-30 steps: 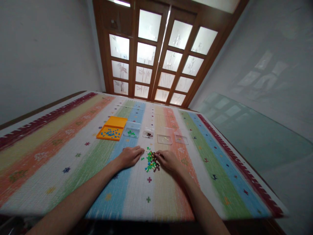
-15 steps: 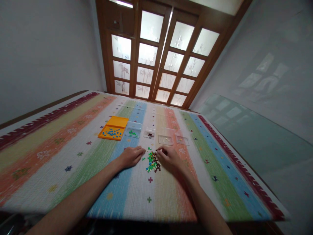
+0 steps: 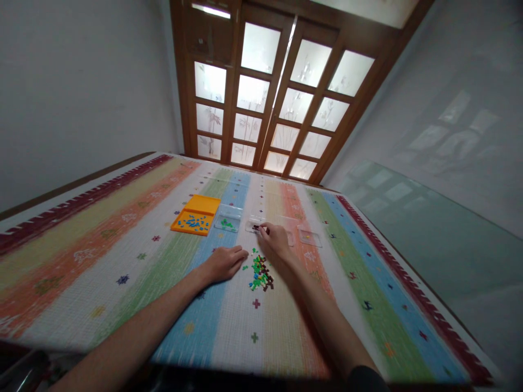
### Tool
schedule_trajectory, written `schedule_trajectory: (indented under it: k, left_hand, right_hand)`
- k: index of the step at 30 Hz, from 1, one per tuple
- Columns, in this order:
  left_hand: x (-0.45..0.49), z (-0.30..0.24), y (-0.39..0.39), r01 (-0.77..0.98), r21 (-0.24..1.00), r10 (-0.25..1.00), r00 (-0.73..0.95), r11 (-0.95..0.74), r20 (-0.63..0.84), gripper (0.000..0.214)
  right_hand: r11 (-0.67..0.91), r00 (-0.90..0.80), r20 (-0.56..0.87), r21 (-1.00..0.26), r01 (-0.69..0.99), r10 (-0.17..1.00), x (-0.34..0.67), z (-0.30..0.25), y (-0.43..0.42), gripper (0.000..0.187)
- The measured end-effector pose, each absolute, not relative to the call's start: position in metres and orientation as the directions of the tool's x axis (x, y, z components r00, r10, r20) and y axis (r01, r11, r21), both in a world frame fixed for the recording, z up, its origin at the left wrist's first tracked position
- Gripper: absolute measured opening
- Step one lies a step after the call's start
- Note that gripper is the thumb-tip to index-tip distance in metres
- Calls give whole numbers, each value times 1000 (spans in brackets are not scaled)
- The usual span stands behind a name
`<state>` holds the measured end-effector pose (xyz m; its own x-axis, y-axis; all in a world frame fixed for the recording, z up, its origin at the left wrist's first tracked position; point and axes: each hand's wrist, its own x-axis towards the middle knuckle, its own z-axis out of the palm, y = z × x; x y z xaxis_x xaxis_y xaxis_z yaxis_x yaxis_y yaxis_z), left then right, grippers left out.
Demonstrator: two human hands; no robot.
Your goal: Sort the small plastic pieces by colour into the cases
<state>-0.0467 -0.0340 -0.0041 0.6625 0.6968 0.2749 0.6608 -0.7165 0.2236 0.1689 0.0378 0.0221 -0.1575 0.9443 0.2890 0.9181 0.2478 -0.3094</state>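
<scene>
A pile of small toy bricks, green, brown, blue and yellow, lies on the striped tablecloth. My left hand rests on the cloth just left of the pile, its fingers loosely extended and holding nothing visible. Beyond the pile, my right hand is at a small clear box with brown bricks in it. Its thumb and forefinger are pinched together at the box's right side, on what looks like a small brown brick, partly hidden by the fingertips.
An open orange case with blue bricks stands left in the row. Beside it is a clear box with green bricks. A clear box at the right holds a little yellow. Another lies partly behind my right hand. Wooden glazed doors stand beyond.
My right hand has moved forward from the pile to the clear box of brown bricks, still pinched. My left hand stays beside the pile. The view has shifted slightly.
</scene>
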Motion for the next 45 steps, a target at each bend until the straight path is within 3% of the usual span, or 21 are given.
schedule_trajectory:
  k: [7,15,24,29,41,45]
  left_hand:
    - [-47,-2,-35,668,197,695,671,-718,259,18]
    - [-47,-3,-35,660,199,688,677,-725,261,18]
    - [-48,-5,-33,644,225,682,674,-731,285,22]
    - [-50,-9,-30,641,233,681,672,-732,291,23]
    - [-50,-12,-30,639,233,679,669,-733,303,24]
    - [-50,-11,-30,633,244,678,666,-735,312,23]
  right_hand:
    - [284,-201,288,-283,916,936,165,22,43,25]
    - [479,-371,302,-521,707,878,207,33,11,21]
    - [337,-506,13,-761,554,863,246,23,-56,19]
    - [356,-548,15,-776,521,836,245,18,-57,13]
    - [358,-531,-43,-692,627,846,237,16,-59,15]
    - [362,-500,14,-707,607,866,241,17,-53,15]
